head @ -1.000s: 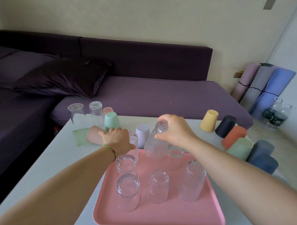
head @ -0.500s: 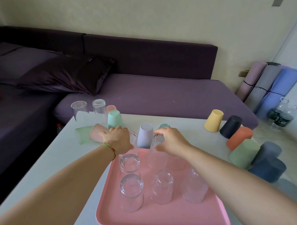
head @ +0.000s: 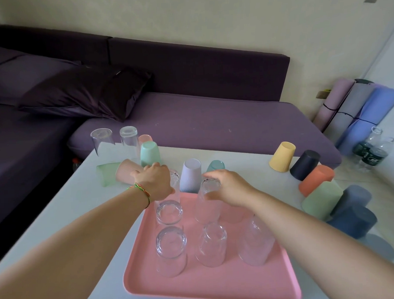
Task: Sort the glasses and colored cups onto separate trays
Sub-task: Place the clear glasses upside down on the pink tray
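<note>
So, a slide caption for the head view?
Right hand holds an inverted glass on the pink tray; left hand covers another.

Both bare forearms reach forward, palms down. Left hand (head: 154,181), woven bracelet (head: 142,190) on the wrist, curls its fingers over the top of the left glass (head: 175,184). Right hand (head: 227,186) grips the top of the middle glass (head: 207,203) with its fingertips.

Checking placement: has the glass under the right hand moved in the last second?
Yes: the glass came down onto the pink tray, right of the lilac cup.
</note>
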